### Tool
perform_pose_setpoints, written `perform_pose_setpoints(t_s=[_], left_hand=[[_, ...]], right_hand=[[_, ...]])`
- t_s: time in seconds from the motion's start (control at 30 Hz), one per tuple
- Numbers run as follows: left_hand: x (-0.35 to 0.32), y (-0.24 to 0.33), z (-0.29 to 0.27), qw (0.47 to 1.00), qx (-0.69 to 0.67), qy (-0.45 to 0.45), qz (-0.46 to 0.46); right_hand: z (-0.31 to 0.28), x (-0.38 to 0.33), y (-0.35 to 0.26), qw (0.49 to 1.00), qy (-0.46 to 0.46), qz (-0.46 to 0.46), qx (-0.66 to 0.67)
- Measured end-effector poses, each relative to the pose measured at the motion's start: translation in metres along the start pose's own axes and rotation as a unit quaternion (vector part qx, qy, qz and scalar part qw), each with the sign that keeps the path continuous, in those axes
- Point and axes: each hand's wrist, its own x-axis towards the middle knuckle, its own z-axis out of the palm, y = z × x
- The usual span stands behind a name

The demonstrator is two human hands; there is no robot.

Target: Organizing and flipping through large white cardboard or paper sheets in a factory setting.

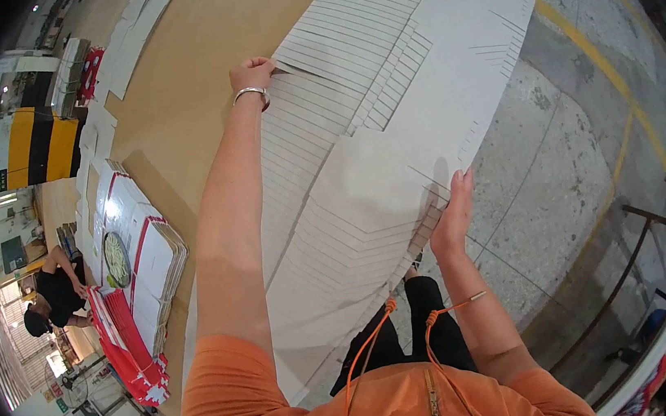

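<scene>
A large stack of greyish-white cardboard sheets (449, 71) lies before me, its layers fanned out so that many edges show as close parallel lines. At the stack's far left edge, my left hand (252, 76) is closed in a pinch on a cardboard sheet, and a dark gap shows below the sheet just beside the fingers. My right hand (453, 217) lies along the near right edge of the stack, fingers stretched out and together, the palm side against the layered edges. A bracelet circles my left wrist.
The stack rests on a brown table (169, 136). At the left stand piled white-and-red flat packages (145, 254) with a round green-patterned object (116, 260) on top. A co-worker in black (55, 293) bends there. A metal rail (606, 300) runs at the lower right above the concrete floor.
</scene>
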Motion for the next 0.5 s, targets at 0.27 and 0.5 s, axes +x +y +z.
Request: perform_pose_setpoints(t_s=[0.27,0.5], left_hand=[[-0.021,0.009,0.008,0.967,0.210,0.044,0.140],[-0.015,0.000,-0.005,0.971,0.193,-0.009,0.144]], right_hand=[[-0.005,0.004,0.000,1.000,0.017,-0.011,-0.021],[-0.003,0.007,-0.004,1.000,0.001,-0.009,0.005]])
